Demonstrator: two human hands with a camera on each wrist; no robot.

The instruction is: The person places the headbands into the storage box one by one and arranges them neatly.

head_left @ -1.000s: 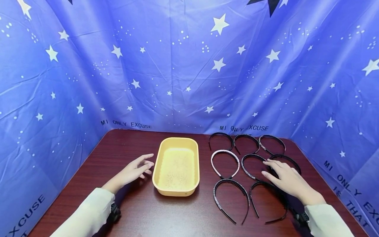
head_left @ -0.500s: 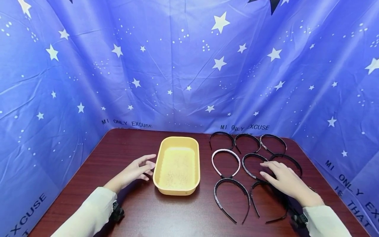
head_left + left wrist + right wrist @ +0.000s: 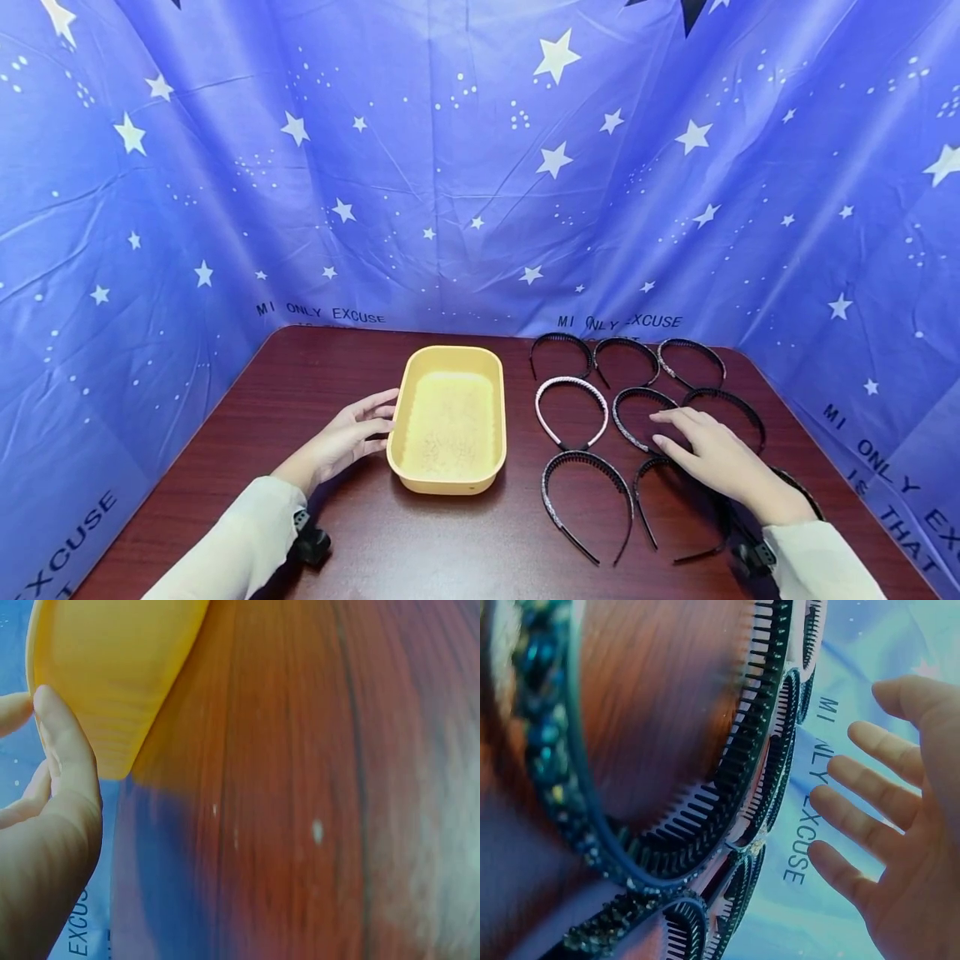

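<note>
At the left side of a yellow plastic tray (image 3: 450,417), my left hand (image 3: 341,437) has its fingertips against the outer wall, fingers extended. The left wrist view shows the thumb (image 3: 64,739) at the tray's edge. Over on the right, my right hand (image 3: 716,458) is held above the headbands with its fingers spread and nothing in it. Beneath and around it lie a glittery headband (image 3: 622,425), a black headband (image 3: 738,400) and another dark headband (image 3: 641,508), the last partly hidden by the hand. In the right wrist view, a beaded headband (image 3: 551,776) looms close to the camera.
A pink headband (image 3: 540,408) and a silver-trimmed headband (image 3: 547,504) lie right of the tray. Several more dark headbands line the back, among them one black headband (image 3: 562,337). The dark red table (image 3: 360,533) ends at a blue starry curtain (image 3: 450,167).
My left hand has moved right, from beside the tray to contact with its side. My right hand has shifted slightly left over the headbands. The tray and headbands look unmoved.
</note>
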